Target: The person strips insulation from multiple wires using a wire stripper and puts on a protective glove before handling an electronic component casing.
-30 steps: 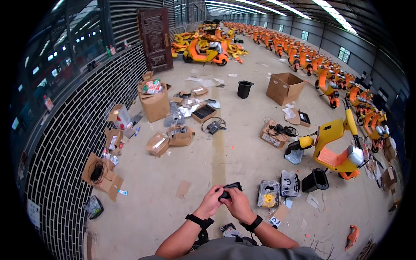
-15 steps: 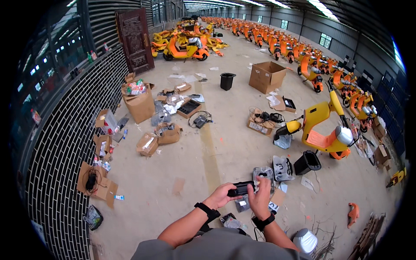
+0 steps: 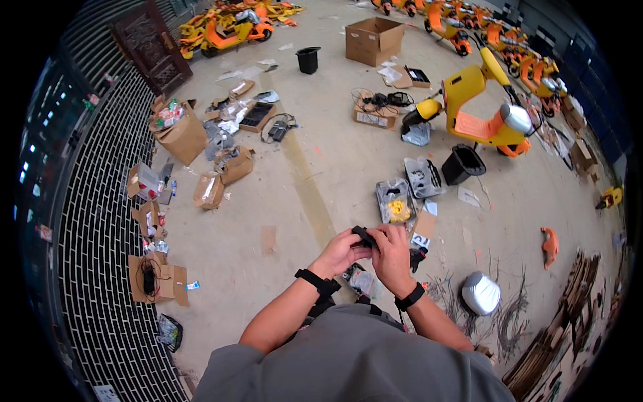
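In front of my chest, both hands are on a small black plastic part [image 3: 364, 236] whose exact kind I cannot make out. My left hand [image 3: 340, 253] grips it from the left, fingers curled underneath. From the right, my right hand [image 3: 392, 256] closes its fingers on the other end and covers much of it. Just beyond the hands, a grey tray [image 3: 384, 195] on the floor holds yellow pieces [image 3: 399, 210]. A second grey tray [image 3: 420, 175] with dark parts lies beside it. Below the hands sits a clear plastic package [image 3: 363, 281].
A yellow-orange scooter [image 3: 467, 100] stands front right, near a black bin [image 3: 462, 164]. Cardboard boxes [image 3: 184, 139] line the brick-patterned wall on the left. A silver rounded cover [image 3: 481, 293], twigs [image 3: 514, 315] and wooden planks [image 3: 562, 321] lie at lower right.
My view has tilted downward and shifted right. The black part has been turned in my hands, and my right hand has come down from its raised position onto it.
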A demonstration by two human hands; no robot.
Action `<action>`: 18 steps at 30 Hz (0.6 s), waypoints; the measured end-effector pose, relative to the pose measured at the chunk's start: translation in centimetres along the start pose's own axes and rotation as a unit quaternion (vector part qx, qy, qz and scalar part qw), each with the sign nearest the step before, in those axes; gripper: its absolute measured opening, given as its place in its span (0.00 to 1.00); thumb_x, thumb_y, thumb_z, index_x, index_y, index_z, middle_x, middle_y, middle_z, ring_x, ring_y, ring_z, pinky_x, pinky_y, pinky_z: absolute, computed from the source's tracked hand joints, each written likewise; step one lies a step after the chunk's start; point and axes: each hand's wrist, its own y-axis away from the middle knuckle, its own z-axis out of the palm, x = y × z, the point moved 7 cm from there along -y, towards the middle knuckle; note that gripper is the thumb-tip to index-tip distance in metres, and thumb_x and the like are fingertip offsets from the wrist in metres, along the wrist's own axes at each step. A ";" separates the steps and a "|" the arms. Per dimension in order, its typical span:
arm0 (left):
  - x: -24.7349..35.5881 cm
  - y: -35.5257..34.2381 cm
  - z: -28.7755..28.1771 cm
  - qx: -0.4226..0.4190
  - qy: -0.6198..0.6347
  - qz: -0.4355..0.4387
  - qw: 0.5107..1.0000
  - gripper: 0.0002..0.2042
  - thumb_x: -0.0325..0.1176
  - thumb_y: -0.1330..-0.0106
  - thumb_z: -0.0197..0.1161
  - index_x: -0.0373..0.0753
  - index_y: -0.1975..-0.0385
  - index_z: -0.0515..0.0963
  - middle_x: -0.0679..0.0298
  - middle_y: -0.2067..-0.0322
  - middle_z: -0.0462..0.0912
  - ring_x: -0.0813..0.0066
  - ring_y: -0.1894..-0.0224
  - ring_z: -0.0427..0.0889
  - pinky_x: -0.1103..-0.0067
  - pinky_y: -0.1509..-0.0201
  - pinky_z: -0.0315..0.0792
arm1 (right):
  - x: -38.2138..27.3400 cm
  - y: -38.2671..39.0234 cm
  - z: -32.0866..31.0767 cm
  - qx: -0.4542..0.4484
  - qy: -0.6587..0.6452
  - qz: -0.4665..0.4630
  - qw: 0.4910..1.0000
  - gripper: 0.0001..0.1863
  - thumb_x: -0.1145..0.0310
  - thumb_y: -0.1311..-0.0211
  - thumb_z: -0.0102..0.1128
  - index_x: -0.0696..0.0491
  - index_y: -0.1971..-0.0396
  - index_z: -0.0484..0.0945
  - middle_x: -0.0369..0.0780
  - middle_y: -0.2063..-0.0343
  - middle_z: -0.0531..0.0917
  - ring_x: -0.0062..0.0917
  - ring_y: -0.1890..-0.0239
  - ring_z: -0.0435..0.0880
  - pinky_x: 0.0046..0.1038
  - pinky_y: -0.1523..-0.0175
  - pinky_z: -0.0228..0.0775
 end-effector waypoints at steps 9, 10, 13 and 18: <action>0.5 0.5 2.1 -0.030 -0.076 0.006 0.997 0.26 0.23 0.30 0.51 0.38 0.32 0.57 0.57 0.43 0.72 0.66 0.43 0.75 0.68 0.38 0.71 | 3.3 2.8 0.5 -0.070 -0.166 0.209 0.961 0.19 0.61 0.33 0.55 0.57 0.49 0.71 0.52 0.54 0.75 0.48 0.48 0.72 0.42 0.45 0.66; 0.5 0.6 2.4 -0.043 -0.079 0.008 0.996 0.26 0.23 0.30 0.51 0.38 0.32 0.57 0.57 0.43 0.71 0.66 0.42 0.75 0.67 0.36 0.70 | 3.5 3.0 0.5 -0.072 -0.175 0.225 0.956 0.18 0.62 0.33 0.54 0.57 0.49 0.71 0.52 0.55 0.75 0.48 0.48 0.72 0.42 0.45 0.66; 0.2 0.5 2.6 -0.054 -0.087 0.005 0.995 0.25 0.22 0.29 0.49 0.37 0.32 0.56 0.56 0.43 0.71 0.65 0.42 0.74 0.67 0.34 0.69 | 4.5 3.7 0.9 -0.076 -0.190 0.247 0.947 0.18 0.65 0.33 0.54 0.57 0.48 0.71 0.52 0.56 0.76 0.48 0.50 0.72 0.42 0.46 0.65; -0.5 -0.6 0.9 0.006 -0.134 -0.014 0.991 0.24 0.23 0.28 0.47 0.31 0.33 0.54 0.50 0.46 0.72 0.61 0.45 0.78 0.69 0.37 0.74 | 4.1 3.5 -0.6 0.002 -0.056 0.153 0.987 0.20 0.69 0.39 0.57 0.58 0.47 0.71 0.52 0.55 0.77 0.48 0.53 0.72 0.43 0.44 0.63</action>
